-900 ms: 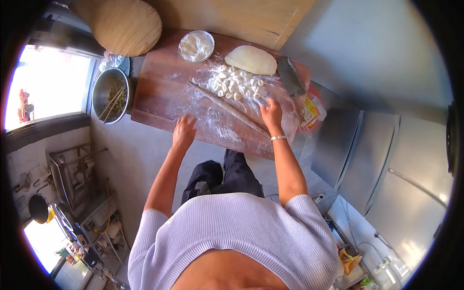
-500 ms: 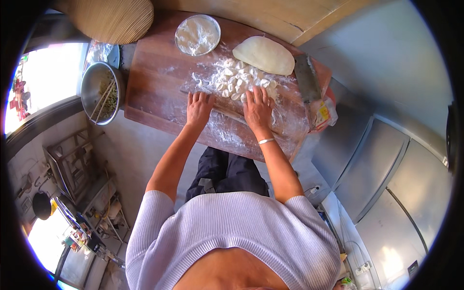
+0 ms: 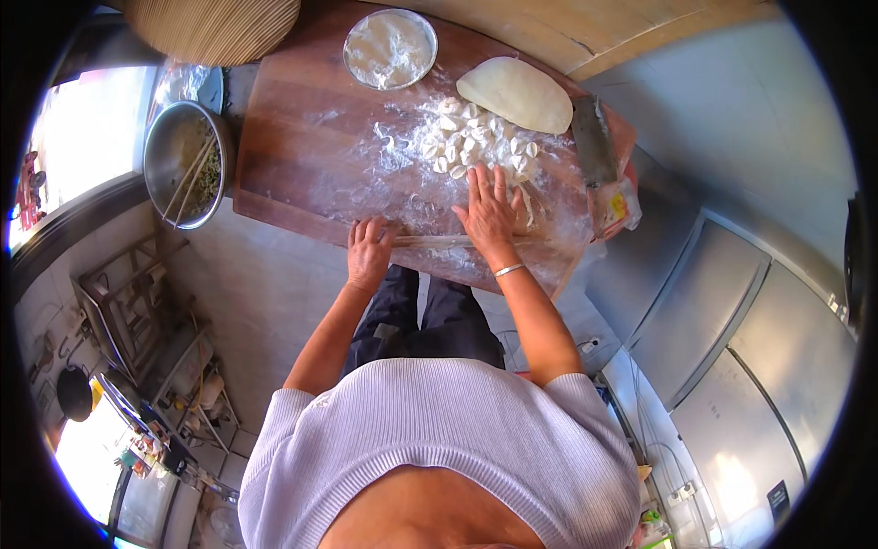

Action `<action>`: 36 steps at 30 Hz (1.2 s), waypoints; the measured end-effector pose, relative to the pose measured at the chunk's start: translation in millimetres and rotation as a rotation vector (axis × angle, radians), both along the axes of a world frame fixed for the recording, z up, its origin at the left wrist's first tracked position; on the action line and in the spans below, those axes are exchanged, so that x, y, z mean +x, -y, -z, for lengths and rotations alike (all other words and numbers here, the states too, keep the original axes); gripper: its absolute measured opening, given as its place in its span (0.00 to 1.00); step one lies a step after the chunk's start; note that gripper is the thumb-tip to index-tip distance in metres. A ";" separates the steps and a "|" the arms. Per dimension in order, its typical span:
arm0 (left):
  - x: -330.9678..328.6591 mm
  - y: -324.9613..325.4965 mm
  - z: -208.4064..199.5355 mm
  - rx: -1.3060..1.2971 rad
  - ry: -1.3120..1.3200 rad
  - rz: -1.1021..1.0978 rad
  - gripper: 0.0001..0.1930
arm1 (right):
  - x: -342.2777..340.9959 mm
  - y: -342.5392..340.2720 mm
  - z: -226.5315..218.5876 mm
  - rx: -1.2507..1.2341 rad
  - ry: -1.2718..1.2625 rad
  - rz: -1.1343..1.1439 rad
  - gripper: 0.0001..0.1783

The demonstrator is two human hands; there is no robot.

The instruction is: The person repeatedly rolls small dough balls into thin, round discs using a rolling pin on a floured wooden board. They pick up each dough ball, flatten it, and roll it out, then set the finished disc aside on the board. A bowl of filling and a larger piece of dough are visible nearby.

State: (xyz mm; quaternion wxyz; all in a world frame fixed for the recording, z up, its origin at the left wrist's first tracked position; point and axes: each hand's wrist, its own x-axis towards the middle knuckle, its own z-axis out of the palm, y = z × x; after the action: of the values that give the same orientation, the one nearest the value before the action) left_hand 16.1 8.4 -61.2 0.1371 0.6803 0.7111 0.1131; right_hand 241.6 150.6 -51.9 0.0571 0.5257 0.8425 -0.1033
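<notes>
A thin rolling pin (image 3: 430,242) lies along the near edge of the floury wooden board (image 3: 302,137). My left hand (image 3: 369,256) is closed over its left end. My right hand (image 3: 491,218) is open and spread, palm down, with its wrist crossing above the pin. Its fingertips reach the near side of a cluster of small, floured dough pieces (image 3: 471,142). Whether the fingers press on a piece is hard to make out. Behind the pieces rests a large, smooth half-oval of dough (image 3: 517,94).
A round dish of flour (image 3: 390,50) stands at the back. To the right lie a broad cleaver-like blade (image 3: 594,142) and a plastic bag (image 3: 618,209). At left sits a metal bowl (image 3: 187,165) of green filling with chopsticks, below a round woven tray (image 3: 215,27).
The rolling pin has come back toward me, to the board's near edge, together with my left hand. My right hand has left the pin, its fingers now spread out at the dough pieces.
</notes>
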 end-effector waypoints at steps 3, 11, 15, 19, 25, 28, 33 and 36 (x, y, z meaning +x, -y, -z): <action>-4.8 -2.6 -1.8 -0.023 0.010 -0.006 0.09 | -6.6 -2.6 -3.7 -0.015 0.058 -0.032 0.46; -9.6 -3.3 3.1 0.020 0.053 0.054 0.11 | -9.9 62.9 -27.6 -0.114 -0.160 0.246 0.36; -14.3 5.3 5.8 -0.013 0.052 0.077 0.08 | 11.4 73.8 -15.5 0.020 -0.239 0.195 0.36; -15.4 7.9 2.4 -0.010 0.078 0.085 0.08 | 28.1 69.7 -10.2 -0.038 -0.150 -0.100 0.42; -20.0 6.7 -0.3 0.000 0.075 0.109 0.12 | 33.4 61.9 -2.6 -0.130 -0.044 -0.160 0.48; -16.7 6.4 1.8 0.015 0.118 0.092 0.12 | 23.4 67.8 -8.6 -0.158 -0.030 -0.060 0.50; -12.3 10.3 2.4 -0.045 0.134 0.057 0.09 | 9.7 78.7 -4.2 -0.010 -0.312 0.206 0.35; -17.8 4.3 2.0 -0.043 0.124 0.054 0.09 | 21.6 54.3 3.5 0.079 -0.556 0.366 0.19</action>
State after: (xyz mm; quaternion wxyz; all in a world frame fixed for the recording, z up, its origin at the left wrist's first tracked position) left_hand -1.7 4.2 -63.1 0.1982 0.6878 0.6849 0.1361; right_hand 263.1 96.2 -55.4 -0.2147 0.6218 0.7208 -0.2184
